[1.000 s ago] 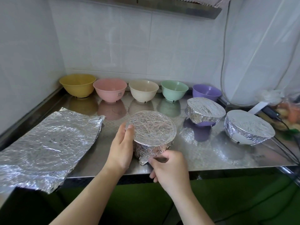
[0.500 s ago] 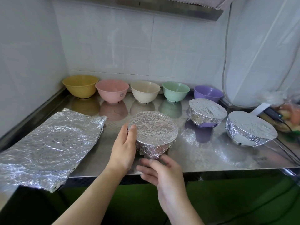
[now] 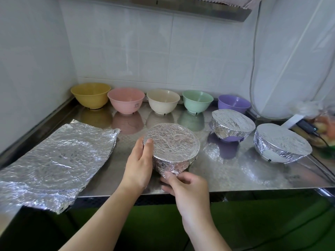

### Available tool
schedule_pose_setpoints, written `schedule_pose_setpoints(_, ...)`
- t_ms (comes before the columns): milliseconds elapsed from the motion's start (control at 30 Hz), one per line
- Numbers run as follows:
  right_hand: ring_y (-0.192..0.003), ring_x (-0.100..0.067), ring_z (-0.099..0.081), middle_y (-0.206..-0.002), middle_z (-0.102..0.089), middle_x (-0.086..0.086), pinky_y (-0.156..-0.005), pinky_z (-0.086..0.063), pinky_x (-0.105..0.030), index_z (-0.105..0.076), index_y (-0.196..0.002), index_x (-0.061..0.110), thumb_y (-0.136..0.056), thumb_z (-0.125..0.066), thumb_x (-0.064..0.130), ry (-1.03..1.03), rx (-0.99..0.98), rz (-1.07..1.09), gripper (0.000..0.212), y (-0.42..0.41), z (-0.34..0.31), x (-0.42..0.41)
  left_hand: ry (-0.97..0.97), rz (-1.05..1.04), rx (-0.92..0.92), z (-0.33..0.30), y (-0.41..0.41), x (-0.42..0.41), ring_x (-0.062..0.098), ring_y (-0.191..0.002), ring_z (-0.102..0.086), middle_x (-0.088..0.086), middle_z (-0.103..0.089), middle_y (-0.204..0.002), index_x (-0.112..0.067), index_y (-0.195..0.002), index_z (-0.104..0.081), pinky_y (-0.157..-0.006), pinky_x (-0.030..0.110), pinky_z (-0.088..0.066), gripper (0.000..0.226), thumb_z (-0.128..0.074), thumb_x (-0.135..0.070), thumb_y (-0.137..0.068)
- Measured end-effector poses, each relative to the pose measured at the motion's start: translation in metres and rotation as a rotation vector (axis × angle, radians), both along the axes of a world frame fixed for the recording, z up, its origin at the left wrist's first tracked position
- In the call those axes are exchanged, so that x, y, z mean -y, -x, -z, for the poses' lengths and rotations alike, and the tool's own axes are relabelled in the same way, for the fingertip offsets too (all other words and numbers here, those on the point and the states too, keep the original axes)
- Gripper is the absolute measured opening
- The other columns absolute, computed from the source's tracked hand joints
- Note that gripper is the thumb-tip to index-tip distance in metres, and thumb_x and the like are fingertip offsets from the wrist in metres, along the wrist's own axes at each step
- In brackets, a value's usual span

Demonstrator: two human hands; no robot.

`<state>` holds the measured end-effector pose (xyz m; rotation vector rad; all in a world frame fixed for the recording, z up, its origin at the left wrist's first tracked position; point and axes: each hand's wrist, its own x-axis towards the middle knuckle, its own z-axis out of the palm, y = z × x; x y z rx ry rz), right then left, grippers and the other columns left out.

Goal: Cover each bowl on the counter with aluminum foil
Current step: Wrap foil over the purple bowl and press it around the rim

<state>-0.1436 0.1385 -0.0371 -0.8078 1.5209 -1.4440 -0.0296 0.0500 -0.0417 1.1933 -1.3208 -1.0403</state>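
there is one view only, from a wide-angle camera worn on the person's head. it looks forward and down from above the near edge of the steel counter (image 3: 235, 171), close enough that both forearms enter from the bottom of the picture. the left hand (image 3: 138, 167) and right hand (image 3: 188, 187) sit just below the middle, by the foil-wrapped bowl (image 3: 173, 147). the view faces the tiled back wall (image 3: 163, 51), with a side wall running along the left edge and a white curtain (image 3: 293, 60) on the right. straight lines bow toward the edges. with no second view, no part of the scene is shared.
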Motion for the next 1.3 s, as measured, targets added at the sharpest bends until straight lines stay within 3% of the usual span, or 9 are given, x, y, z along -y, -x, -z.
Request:
schedule_pose_setpoints(100, -0.076, -0.026, -0.081, -0.077, -0.079, -0.014, -0.082, -0.066, -0.042, -0.067, -0.087, -0.01, -0.094, -0.077, 0.001, 0.006, 0.05, 0.029, 0.016, 0.001, -0.003, 0.003, -0.019, 0.009, -0.006, -0.002, 0.001, -0.001, -0.02, -0.094, -0.053, -0.025, -0.061, -0.102, -0.037, -0.104, -0.056, -0.089, 0.017, -0.036, 0.019, -0.04, -0.046, -0.109)
schedule_pose_setpoints(300, -0.074, -0.028, -0.08, -0.081, -0.078, -0.016, -0.071, -0.067, -0.038, -0.058, -0.1, -0.007, -0.089, -0.075, -0.011, 0.022, 0.067, 0.065, 0.02, 0.002, 0.001, 0.007, -0.021, 0.007, -0.017, 0.001, 0.001, 0.001, -0.008, -0.111, -0.052, -0.027, -0.062, -0.115, -0.032, -0.128, -0.057, -0.1, 0.025, -0.032, 0.033, -0.04, -0.051, -0.108)
schedule_pose_setpoints(433, -0.082, -0.031, -0.081, -0.09, -0.08, -0.019, -0.079, -0.066, -0.034, -0.072, -0.102, -0.007, -0.088, -0.076, -0.012, -0.036, 0.237, 0.001, 0.016, 0.007, -0.003, 0.01, -0.049, 0.01, -0.008, -0.003, 0.003, -0.001, -0.03, -0.082, -0.048, -0.03, -0.051, -0.092, -0.042, -0.094, -0.049, -0.08, -0.001, -0.03, 0.018, -0.041, -0.043, -0.111)
schedule_pose_setpoints(567, -0.086, -0.036, -0.08, -0.095, -0.08, -0.019, -0.079, -0.067, -0.034, -0.077, -0.097, -0.01, -0.086, -0.078, -0.011, -0.111, 0.333, -0.117, 0.011, 0.014, -0.011, 0.013, -0.052, 0.033, -0.038, -0.006, 0.004, -0.002, -0.036, -0.077, -0.04, -0.034, -0.046, -0.092, -0.039, -0.104, -0.045, -0.088, 0.013, -0.031, 0.008, -0.041, -0.042, -0.111)
schedule_pose_setpoints(767, -0.083, -0.034, -0.08, -0.09, -0.079, -0.024, -0.072, -0.066, -0.033, -0.071, -0.092, -0.019, -0.082, -0.079, -0.016, -0.118, 0.315, -0.086, 0.013, 0.017, -0.009, 0.016, -0.011, 0.018, -0.017, -0.001, 0.0, 0.0, 0.006, -0.097, -0.06, -0.002, -0.069, -0.105, -0.021, -0.11, -0.06, -0.086, 0.021, -0.041, 0.031, -0.042, -0.047, -0.108)
schedule_pose_setpoints(833, -0.083, -0.032, -0.08, -0.089, -0.079, -0.022, -0.07, -0.065, -0.032, -0.074, -0.088, -0.013, -0.083, -0.078, -0.016, -0.099, 0.285, -0.07, 0.007, 0.015, -0.007, 0.015, -0.017, 0.01, -0.017, 0.0, 0.0, 0.001, -0.007, -0.095, -0.058, -0.015, -0.067, -0.101, -0.03, -0.107, -0.061, -0.087, 0.021, -0.039, 0.025, -0.042, -0.047, -0.108)
schedule_pose_setpoints(1067, -0.047, -0.021, -0.065, -0.061, -0.073, -0.009, -0.053, -0.051, -0.029, -0.074, -0.075, 0.002, -0.086, -0.085, 0.028, -0.107, -0.415, -0.055, 0.03, 0.02, 0.001, 0.019, -0.006, -0.021, 0.034, 0.003, -0.001, 0.004, 0.001, -0.144, -0.034, -0.02, -0.046, -0.152, -0.025, -0.153, -0.046, -0.114, 0.03, -0.026, 0.054, -0.04, -0.054, -0.107)
schedule_pose_setpoints(1200, -0.042, -0.017, -0.05, -0.049, -0.058, -0.006, -0.047, -0.036, -0.028, -0.064, -0.064, 0.002, -0.078, -0.089, 0.047, -0.073, -0.64, 0.013, 0.054, 0.029, 0.01, 0.028, -0.018, 0.002, -0.003, 0.001, 0.0, 0.003, -0.012, -0.129, -0.039, -0.034, -0.051, -0.138, -0.031, -0.143, -0.052, -0.109, 0.025, -0.027, 0.042, -0.041, -0.05, -0.108)
schedule_pose_setpoints(1300, -0.051, -0.008, -0.063, -0.058, -0.068, 0.006, -0.053, -0.051, -0.029, -0.071, -0.068, 0.012, -0.076, -0.089, 0.051, -0.06, -0.715, 0.029, 0.044, 0.029, 0.014, 0.033, -0.038, 0.007, 0.001, 0.0, 0.0, 0.002, -0.016, -0.102, -0.055, -0.032, -0.067, -0.106, -0.034, -0.116, -0.063, -0.093, 0.017, -0.037, 0.026, -0.041, -0.048, -0.108)
